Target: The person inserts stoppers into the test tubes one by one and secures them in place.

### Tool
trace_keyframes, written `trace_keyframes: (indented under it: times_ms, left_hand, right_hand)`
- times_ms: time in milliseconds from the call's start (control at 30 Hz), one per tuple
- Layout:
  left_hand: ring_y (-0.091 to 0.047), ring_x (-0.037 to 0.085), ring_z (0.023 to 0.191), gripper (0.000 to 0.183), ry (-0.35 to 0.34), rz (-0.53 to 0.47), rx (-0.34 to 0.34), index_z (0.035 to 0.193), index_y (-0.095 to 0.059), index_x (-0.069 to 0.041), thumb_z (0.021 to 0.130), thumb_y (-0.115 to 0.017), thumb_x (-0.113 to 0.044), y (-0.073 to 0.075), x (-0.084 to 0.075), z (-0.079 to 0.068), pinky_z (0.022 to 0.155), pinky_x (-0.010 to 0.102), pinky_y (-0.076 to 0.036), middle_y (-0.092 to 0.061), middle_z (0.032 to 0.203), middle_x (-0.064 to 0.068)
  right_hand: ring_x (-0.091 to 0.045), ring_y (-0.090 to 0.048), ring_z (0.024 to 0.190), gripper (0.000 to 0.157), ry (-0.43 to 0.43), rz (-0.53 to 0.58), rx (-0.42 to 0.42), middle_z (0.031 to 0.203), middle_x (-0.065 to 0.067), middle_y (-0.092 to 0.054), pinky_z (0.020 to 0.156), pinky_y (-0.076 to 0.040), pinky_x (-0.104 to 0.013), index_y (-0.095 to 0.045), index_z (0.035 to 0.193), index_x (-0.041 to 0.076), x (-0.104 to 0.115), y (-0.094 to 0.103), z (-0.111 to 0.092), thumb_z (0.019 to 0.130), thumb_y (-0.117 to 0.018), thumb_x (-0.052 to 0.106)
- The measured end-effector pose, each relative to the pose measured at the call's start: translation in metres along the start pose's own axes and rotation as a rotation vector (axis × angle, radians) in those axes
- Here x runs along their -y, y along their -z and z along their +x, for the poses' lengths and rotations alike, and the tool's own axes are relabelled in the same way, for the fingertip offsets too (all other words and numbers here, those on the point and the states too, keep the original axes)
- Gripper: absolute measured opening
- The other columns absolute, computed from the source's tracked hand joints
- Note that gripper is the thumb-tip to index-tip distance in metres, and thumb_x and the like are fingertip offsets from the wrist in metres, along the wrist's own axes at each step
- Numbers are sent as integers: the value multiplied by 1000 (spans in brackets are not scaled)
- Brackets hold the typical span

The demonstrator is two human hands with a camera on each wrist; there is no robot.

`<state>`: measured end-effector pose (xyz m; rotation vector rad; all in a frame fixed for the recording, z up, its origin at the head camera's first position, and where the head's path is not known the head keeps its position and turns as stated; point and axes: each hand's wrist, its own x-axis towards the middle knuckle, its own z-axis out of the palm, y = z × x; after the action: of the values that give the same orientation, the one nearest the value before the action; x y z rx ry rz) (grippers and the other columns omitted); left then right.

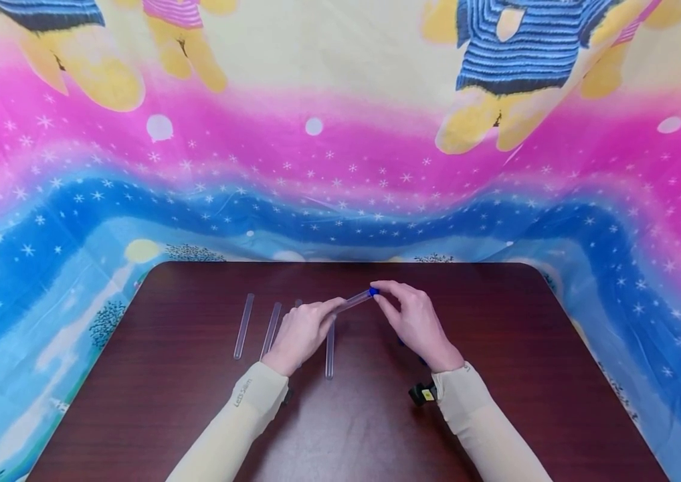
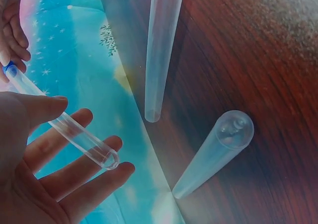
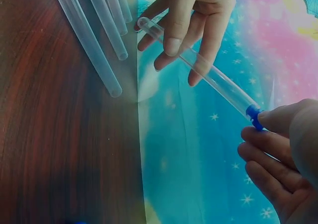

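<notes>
Above the dark table, a clear test tube (image 1: 355,300) is held slantwise between both hands. My left hand (image 1: 301,333) pinches its body between thumb and fingers, and the rounded closed end (image 2: 110,159) sticks out past the fingertips in the left wrist view. At the other end, the thumb and forefinger of my right hand (image 1: 415,325) pinch a blue cap (image 3: 254,115) at the tube's mouth. How far the cap sits in the tube I cannot tell. More clear tubes (image 1: 244,328) lie on the table around the left hand, one of them mostly hidden by it.
Blue bits, likely more caps (image 1: 401,341), peek out from behind the right hand. The brown table (image 1: 527,388) has rounded far corners. A colourful printed cloth (image 1: 340,154) hangs behind it and along both sides.
</notes>
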<state>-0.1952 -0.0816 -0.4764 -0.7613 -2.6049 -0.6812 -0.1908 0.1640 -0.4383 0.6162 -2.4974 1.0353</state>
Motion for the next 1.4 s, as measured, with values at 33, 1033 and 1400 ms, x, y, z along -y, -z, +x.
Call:
trace_keyframes:
  times_ms: [33,1033,1400]
  left_hand:
    - [-48,11,51,34,1,-4,2,130,-69,-28,99,-67,-15,0,0,0,42,25,-35,-75,106,-1]
    - [-50,12,52,39,-15,3,-9,133,-68,-28,97,-70,-13,2,-3,-2,42,26,-36,-75,103,1]
    - [-50,12,53,38,-25,12,-13,134,-68,-28,98,-69,-14,3,-3,-2,43,26,-36,-75,104,1]
  right_hand:
    - [-17,-69,99,33,-3,6,-4,115,-3,-72,86,-56,-42,-70,128,14,0,-1,0,95,-74,14]
    - [-12,-66,92,28,-112,213,-143,114,5,-72,68,-53,-38,-73,129,23,-6,-18,-6,101,-66,25]
    - [-24,-69,104,33,-265,406,-66,116,1,-73,90,-53,-47,-71,131,19,-10,-19,-5,104,-61,35]
